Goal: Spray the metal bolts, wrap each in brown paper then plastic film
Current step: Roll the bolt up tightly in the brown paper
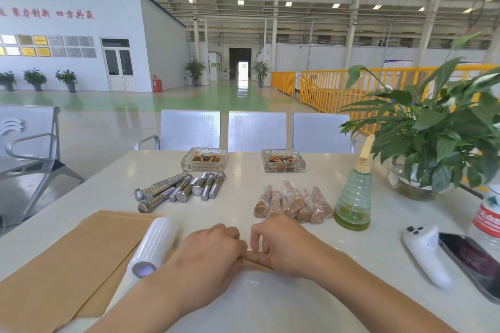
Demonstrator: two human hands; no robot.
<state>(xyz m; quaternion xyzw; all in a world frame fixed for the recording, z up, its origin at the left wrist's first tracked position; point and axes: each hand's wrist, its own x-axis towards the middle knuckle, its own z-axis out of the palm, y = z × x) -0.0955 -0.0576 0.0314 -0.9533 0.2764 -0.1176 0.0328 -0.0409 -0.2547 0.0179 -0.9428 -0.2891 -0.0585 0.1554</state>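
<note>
A bolt wrapped in brown paper (253, 255) lies crosswise on the white table (270, 305), mostly hidden under my hands. My left hand (211, 254) grips its left end and my right hand (281, 243) pinches its right part with curled fingers. Several bare metal bolts (181, 189) lie in a loose pile further back on the left. Several finished bolts in brown paper and film (293, 204) lie back right. A roll of plastic film (153, 247) rests on brown paper sheets (62, 262) at my left. A green spray bottle (353, 197) stands to the right.
Two glass ashtrays (204, 159) (282, 161) sit at the table's far edge. A potted plant (433, 143) in a glass bowl, a water bottle (488, 216), a white controller (426, 254) and a phone (470, 259) crowd the right side. Metal chairs (257, 131) stand behind the table.
</note>
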